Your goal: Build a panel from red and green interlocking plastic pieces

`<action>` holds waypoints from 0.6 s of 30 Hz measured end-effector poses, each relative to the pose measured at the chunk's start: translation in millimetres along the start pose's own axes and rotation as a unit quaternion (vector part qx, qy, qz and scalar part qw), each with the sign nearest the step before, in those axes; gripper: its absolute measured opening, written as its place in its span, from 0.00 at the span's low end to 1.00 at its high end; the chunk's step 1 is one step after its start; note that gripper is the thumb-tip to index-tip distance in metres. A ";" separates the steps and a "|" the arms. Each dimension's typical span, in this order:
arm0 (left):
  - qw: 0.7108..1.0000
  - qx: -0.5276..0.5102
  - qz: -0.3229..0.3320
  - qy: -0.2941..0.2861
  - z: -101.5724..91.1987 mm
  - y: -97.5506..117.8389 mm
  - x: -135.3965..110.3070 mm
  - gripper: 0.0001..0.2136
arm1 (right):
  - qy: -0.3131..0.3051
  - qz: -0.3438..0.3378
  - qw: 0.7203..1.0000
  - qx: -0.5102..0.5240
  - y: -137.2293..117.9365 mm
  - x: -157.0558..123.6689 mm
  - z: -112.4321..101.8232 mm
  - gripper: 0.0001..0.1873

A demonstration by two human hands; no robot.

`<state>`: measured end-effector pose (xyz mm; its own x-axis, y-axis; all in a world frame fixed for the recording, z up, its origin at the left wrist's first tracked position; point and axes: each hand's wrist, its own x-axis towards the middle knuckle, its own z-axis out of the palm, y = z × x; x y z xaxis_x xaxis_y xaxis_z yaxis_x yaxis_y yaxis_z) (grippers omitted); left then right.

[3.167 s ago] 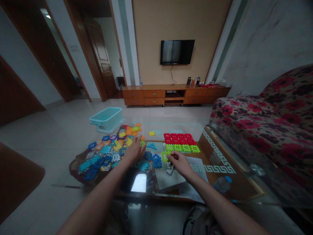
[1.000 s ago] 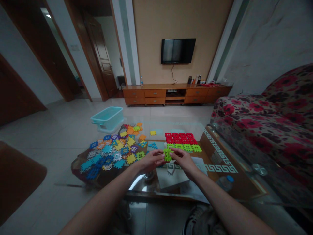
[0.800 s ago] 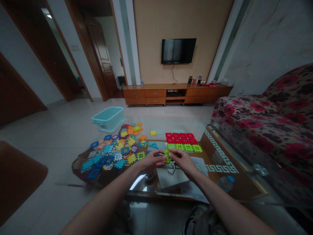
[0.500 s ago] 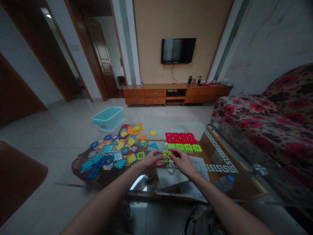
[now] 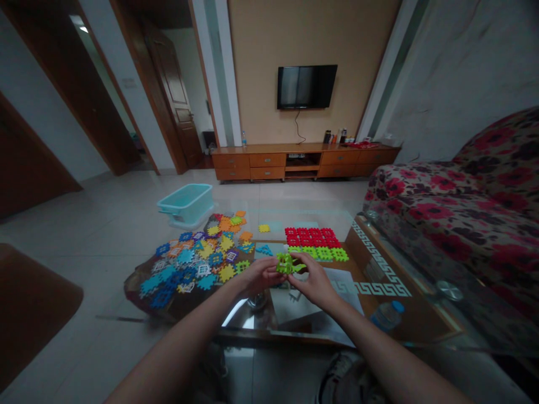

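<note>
Between my two hands, above the near part of the glass table (image 5: pixel 263 314), are green interlocking plastic tiles (image 5: pixel 285 263). My left hand (image 5: pixel 261 275) has its fingers closed at their left side. From the right, my right hand (image 5: pixel 310 278) grips the same green tiles between thumb and fingers. Just beyond my hands lies a joined panel of red tiles (image 5: pixel 312 237), with a row of green tiles (image 5: pixel 332 254) along its near edge. To the left spreads a pile of mixed tiles (image 5: pixel 202 258) in blue, yellow, orange and white.
A teal plastic bin (image 5: pixel 187 203) stands on the floor past the pile. A bottle with a blue cap (image 5: pixel 389 315) shows at the right, near white sheets (image 5: pixel 343 286). A flowered sofa (image 5: pixel 458 207) borders the right side; a wooden TV cabinet (image 5: pixel 269 163) stands behind.
The green tiles have turned in my hands and now show a broader latticed face. My right fingers have shifted around them. The pile and the red and green panel look unchanged.
</note>
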<state>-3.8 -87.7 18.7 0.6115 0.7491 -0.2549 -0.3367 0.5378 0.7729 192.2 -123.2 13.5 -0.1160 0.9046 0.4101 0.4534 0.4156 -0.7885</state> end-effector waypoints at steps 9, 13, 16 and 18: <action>1.000 0.000 0.013 -0.004 -3.0 0.7 0.5 0.14 | 0.039 -0.003 0.999 -0.019 3.2 0.9 -2.4 0.25; 0.999 0.026 0.006 -0.028 -4.8 -2.4 0.5 0.18 | -0.006 -0.054 0.997 -0.047 -0.8 -0.6 -3.1 0.26; 0.999 0.032 -0.004 -0.037 -6.5 -3.9 1.9 0.19 | -0.001 -0.072 0.996 -0.046 -0.2 -0.8 -2.2 0.27; 0.999 0.030 -0.006 -0.041 -8.0 -4.8 2.8 0.20 | -0.002 -0.074 0.996 -0.042 1.5 -0.8 -1.6 0.28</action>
<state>-6.2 -85.1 9.6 0.6733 0.7067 -0.2173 -0.2870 0.5207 0.8041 194.4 -123.5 12.7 -0.1901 0.8347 0.5169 0.5040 0.5348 -0.6782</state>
